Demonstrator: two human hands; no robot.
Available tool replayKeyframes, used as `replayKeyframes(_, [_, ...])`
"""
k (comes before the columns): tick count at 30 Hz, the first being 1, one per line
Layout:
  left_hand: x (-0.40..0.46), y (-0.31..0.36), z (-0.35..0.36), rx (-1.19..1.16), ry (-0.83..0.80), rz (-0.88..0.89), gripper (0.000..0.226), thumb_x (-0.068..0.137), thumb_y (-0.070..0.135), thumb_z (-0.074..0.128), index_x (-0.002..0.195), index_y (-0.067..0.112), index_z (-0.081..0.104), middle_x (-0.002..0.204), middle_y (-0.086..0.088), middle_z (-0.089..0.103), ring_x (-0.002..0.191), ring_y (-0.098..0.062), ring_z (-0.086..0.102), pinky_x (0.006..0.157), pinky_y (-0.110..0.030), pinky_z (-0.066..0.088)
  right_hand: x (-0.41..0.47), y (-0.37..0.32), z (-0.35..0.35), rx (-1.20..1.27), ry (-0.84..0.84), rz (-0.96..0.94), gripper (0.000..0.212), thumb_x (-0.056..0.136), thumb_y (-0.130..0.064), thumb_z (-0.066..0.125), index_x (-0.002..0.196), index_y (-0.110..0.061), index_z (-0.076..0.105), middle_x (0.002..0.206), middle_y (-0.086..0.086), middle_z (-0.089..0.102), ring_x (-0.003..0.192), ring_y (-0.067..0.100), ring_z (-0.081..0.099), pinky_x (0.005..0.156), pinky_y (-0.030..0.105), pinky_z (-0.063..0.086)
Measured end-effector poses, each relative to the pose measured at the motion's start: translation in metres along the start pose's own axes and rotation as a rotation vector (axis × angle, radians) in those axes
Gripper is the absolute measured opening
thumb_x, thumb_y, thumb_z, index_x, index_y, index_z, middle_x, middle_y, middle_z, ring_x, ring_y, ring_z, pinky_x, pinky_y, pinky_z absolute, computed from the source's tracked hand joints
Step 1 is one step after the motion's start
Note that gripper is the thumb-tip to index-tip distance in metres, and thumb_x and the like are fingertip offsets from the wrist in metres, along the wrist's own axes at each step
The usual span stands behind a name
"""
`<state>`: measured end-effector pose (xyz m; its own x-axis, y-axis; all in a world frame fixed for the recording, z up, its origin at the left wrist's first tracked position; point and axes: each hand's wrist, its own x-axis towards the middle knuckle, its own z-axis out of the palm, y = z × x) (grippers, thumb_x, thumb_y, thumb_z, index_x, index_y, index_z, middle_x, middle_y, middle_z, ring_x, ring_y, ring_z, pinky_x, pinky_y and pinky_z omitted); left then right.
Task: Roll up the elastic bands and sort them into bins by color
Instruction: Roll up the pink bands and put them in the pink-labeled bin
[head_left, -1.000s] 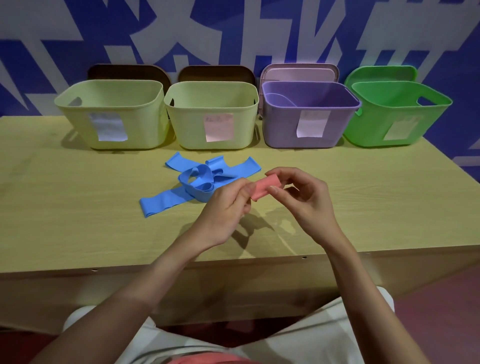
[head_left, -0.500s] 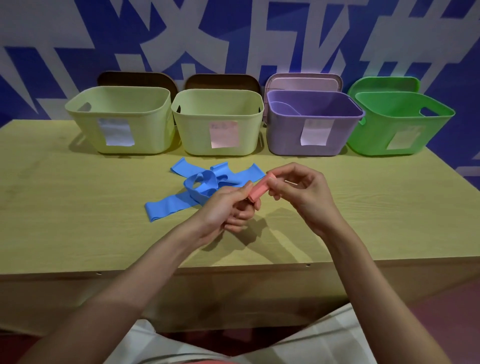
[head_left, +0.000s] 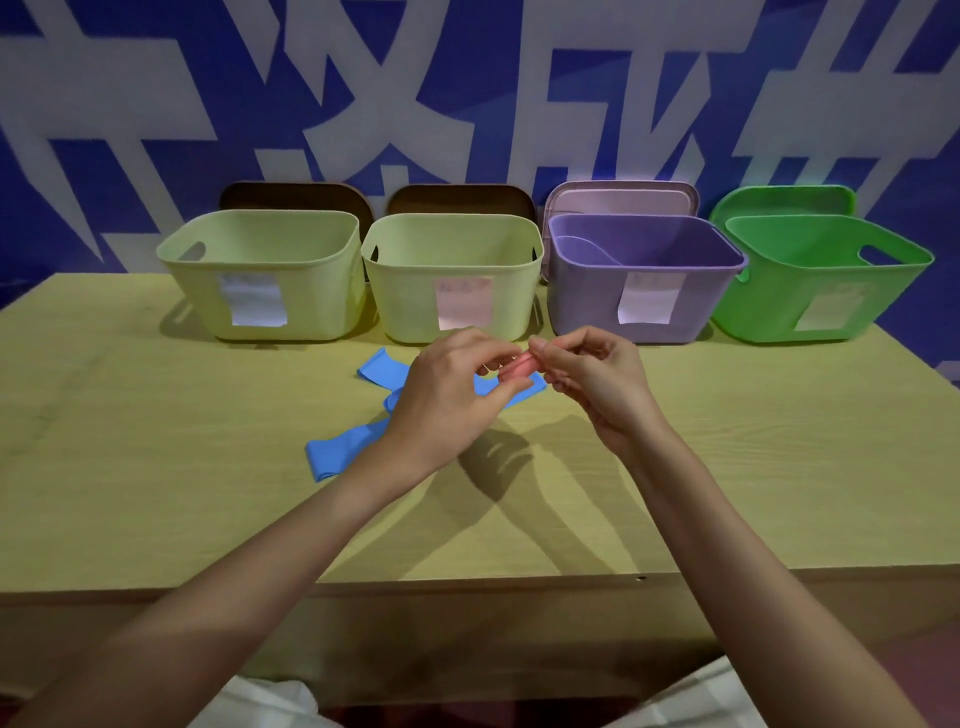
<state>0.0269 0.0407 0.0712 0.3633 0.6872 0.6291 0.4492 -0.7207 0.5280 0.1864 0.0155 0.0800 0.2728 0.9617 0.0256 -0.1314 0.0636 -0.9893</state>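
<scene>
Both hands' grip pinches the pink band roll between their fingertips.

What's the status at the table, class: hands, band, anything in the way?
Both hands, left and right, pinch the pink roll above the table. Blue bands loose underneath. Path to bins clear.

You see a desk of pale matt wood with fine grain. The four bins look like smooth matt plastic, each with a paper label. The blue bands look rubbery and smooth.
</scene>
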Motion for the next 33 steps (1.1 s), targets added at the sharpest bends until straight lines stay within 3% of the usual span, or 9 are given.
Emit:
replayKeyframes(2, [0.006,-0.007,0.002,0.077,0.001,-0.009,0.033,0.073,0.032,0.076,0.1,0.014,0.072,0.083,0.0,0.065,0.077,-0.019,0.059,0.07,-0.031,0.047,0.007,0.002,0.007,0.022,0.026,0.009,0.024,0.081,-0.005,0.073,0.067,-0.008,0.054,0.066,0.013,0.056,0.049,0.011,0.051,0.056,0.024,0.039])
replayKeyframes(6, [0.022,-0.017,0.003,0.195,0.026,0.027,0.02,0.076,0.031,0.071,0.085,0.014,0.075,0.074,-0.002,0.061,0.074,-0.022,0.056,0.067,-0.026,0.037,0.022,0.003,0.019,0.085,0.044,0.052,0.026,0.083,-0.006,0.072,0.071,-0.009,0.05,0.052,0.001,0.055,0.043,0.006,0.046,0.05,0.018,0.037])
replayKeyframes(11, [0.047,-0.034,0.001,0.242,0.018,0.072,0.016,0.079,0.028,0.073,0.087,0.014,0.077,0.074,-0.005,0.063,0.074,-0.024,0.058,0.064,-0.035,0.048,0.044,-0.004,0.027,0.14,0.016,0.129,0.028,0.086,-0.008,0.07,0.071,-0.012,0.046,0.062,0.007,0.063,0.047,0.008,0.043,0.049,0.018,0.036])
replayKeyframes(16, [0.074,-0.048,0.0,0.233,0.009,0.131,0.013,0.076,0.021,0.078,0.086,0.013,0.077,0.084,-0.004,0.069,0.077,-0.021,0.063,0.071,-0.03,0.051,0.072,-0.013,0.028,0.11,-0.002,0.155,0.032,0.085,-0.008,0.069,0.067,-0.015,0.044,0.076,0.016,0.062,0.047,0.008,0.045,0.05,0.018,0.036])
replayKeyframes(20, [0.102,-0.061,0.001,0.219,-0.006,0.177,0.014,0.082,0.026,0.074,0.091,0.015,0.077,0.078,-0.005,0.067,0.068,-0.019,0.062,0.062,-0.039,0.054,0.099,-0.023,0.028,0.034,-0.036,0.118,0.02,0.087,-0.014,0.07,0.073,-0.007,0.056,0.075,0.012,0.06,0.051,0.006,0.048,0.051,0.015,0.039])
replayKeyframes(23, [0.129,-0.071,0.004,0.212,0.025,0.193,0.013,0.082,0.025,0.074,0.084,0.013,0.076,0.074,-0.002,0.068,0.064,-0.016,0.061,0.06,-0.038,0.053,0.123,-0.033,0.027,0.045,-0.074,0.08,0.025,0.093,-0.021,0.062,0.077,-0.003,0.067,0.067,0.007,0.056,0.056,0.009,0.048,0.052,0.016,0.039])
replayKeyframes(28, [0.176,-0.085,0.007,-0.053,-0.014,-0.203,0.027,0.08,0.043,0.074,0.076,0.017,0.075,0.068,0.008,0.071,0.064,-0.005,0.066,0.065,-0.025,0.056,0.158,-0.052,0.022,-0.131,-0.078,-0.03,0.03,0.1,-0.03,0.049,0.099,-0.007,0.067,0.083,0.006,0.066,0.074,0.01,0.059,0.062,0.019,0.045])
replayKeyframes(31, [0.203,-0.1,0.007,-0.156,-0.111,-0.465,0.013,0.074,0.026,0.081,0.08,0.017,0.074,0.079,0.003,0.072,0.077,-0.006,0.068,0.072,-0.021,0.056,0.179,-0.049,0.018,-0.407,-0.011,-0.191,0.024,0.098,-0.027,0.052,0.102,-0.01,0.068,0.09,0.001,0.068,0.083,0.01,0.062,0.07,0.021,0.049])
replayKeyframes(33, [0.218,-0.112,0.009,-0.237,-0.203,-0.621,0.017,0.072,0.012,0.082,0.086,0.009,0.072,0.087,-0.008,0.072,0.081,-0.016,0.07,0.07,-0.024,0.058,0.191,-0.039,0.017,-0.61,0.031,-0.325,0.018,0.095,-0.023,0.058,0.1,-0.01,0.068,0.09,0.0,0.068,0.084,0.01,0.062,0.071,0.021,0.049])
